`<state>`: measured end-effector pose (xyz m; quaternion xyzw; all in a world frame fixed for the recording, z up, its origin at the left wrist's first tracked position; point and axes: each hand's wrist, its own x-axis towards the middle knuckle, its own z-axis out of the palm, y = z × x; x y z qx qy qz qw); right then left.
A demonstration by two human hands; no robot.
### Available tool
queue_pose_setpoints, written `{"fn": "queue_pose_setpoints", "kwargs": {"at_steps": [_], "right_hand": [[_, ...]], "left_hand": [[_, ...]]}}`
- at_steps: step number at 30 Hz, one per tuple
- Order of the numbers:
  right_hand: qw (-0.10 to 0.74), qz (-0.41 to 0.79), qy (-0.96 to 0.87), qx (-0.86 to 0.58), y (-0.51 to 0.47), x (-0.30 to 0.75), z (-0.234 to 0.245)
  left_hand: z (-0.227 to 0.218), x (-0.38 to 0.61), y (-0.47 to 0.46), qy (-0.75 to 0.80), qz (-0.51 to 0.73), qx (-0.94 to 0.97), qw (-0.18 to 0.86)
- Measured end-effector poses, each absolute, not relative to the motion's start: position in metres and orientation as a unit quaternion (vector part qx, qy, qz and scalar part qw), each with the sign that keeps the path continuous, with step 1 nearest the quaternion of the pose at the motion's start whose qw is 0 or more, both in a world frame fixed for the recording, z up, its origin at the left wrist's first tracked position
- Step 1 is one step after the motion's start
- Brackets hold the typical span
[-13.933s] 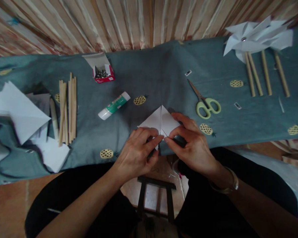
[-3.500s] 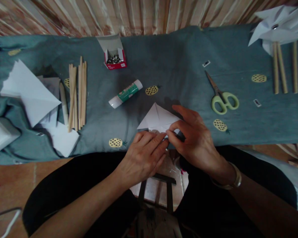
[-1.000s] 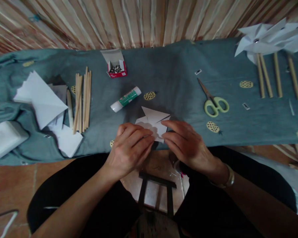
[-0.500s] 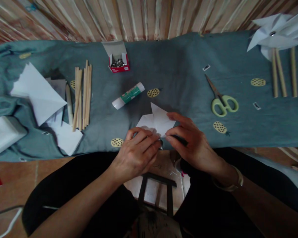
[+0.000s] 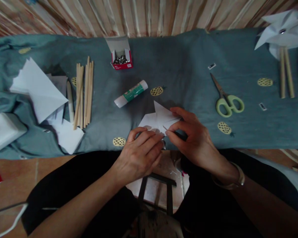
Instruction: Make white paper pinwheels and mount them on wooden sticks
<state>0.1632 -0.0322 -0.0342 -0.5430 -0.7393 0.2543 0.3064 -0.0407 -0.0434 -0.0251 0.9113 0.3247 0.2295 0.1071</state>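
From afar I have the left hand [image 5: 140, 154] and right hand [image 5: 195, 142] holding folded white paper [image 5: 160, 118] in their fingers at the desk [image 5: 182, 72].

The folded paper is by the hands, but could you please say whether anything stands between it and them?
Nothing visible does: the left hand and the right hand both touch the folded paper. The glue stick lies beyond it, touching neither.
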Motion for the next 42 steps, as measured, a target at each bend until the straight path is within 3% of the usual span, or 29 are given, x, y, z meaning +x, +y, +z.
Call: {"fn": "queue_pose_setpoints", "kwargs": {"at_steps": [42], "right_hand": [[0.292, 0.157, -0.767, -0.55, -0.027, 0.152, -0.037]], "left_hand": [[-0.028, -0.038, -0.046, 0.344, 0.216, 0.908, 0.101]]}}
